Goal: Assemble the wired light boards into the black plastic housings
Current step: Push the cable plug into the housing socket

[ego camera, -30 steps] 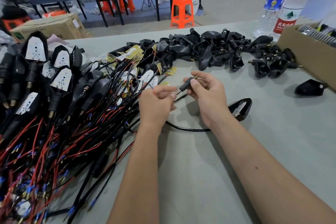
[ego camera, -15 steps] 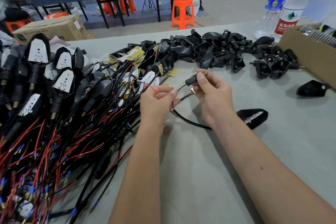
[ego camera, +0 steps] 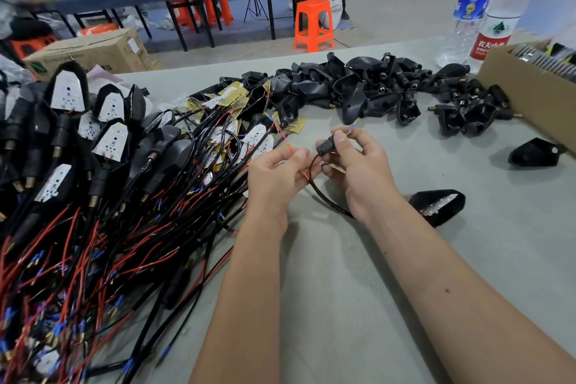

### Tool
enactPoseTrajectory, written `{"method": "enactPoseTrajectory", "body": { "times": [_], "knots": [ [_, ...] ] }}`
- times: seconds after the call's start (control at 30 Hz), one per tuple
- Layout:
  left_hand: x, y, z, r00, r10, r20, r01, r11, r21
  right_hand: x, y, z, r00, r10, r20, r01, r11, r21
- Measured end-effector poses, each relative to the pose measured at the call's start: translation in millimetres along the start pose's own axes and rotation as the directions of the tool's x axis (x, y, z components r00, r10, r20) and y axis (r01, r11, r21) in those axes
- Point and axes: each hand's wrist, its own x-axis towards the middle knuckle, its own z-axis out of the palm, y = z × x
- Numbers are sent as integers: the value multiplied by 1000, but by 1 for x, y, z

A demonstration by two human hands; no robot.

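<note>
While the right hand (ego camera: 358,162) pinches a small black connector sleeve (ego camera: 327,144) at its fingertips, the left hand (ego camera: 274,174) pinches a thin red wire (ego camera: 288,146), both grips closed above the grey table (ego camera: 343,274). A black cable (ego camera: 327,201) loops from the sleeve, apparently to the assembled housing (ego camera: 439,206) at 3 o'clock. Empty black housings (ego camera: 358,87) heap at 12 o'clock; finished wired boards (ego camera: 93,165) pile at 9 o'clock.

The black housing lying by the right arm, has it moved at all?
Yes. The black housing has slid to the right and nearer the person, closing in on the lone housing beside the cardboard box, which stayed put.
</note>
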Motion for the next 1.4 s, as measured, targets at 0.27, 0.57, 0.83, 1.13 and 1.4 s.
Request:
{"method": "enactPoseTrajectory", "body": {
  "times": [0.27,0.57,0.83,1.13,1.4],
  "knots": [
    [4,15,-9,983,179,-39,-181,983,-32,2,-2,-1,995,-68,-71,71,997,40],
    [11,-3,-12,935,354,11,-315,815,487,-1,-6,1,996,-69,-54,76,987,140],
    [5,-7,-1,937,310,162,-349,840,415,-2,-6,-3,1000,4,-22,-1,994,105],
    [2,-7,2,933,342,115,-357,831,427,0,-5,-2,999,29,-20,-26,986,163],
    [5,-10,1,935,339,107,-349,818,457,0,-4,-1,999,51,15,-53,984,169]
  ]
}}
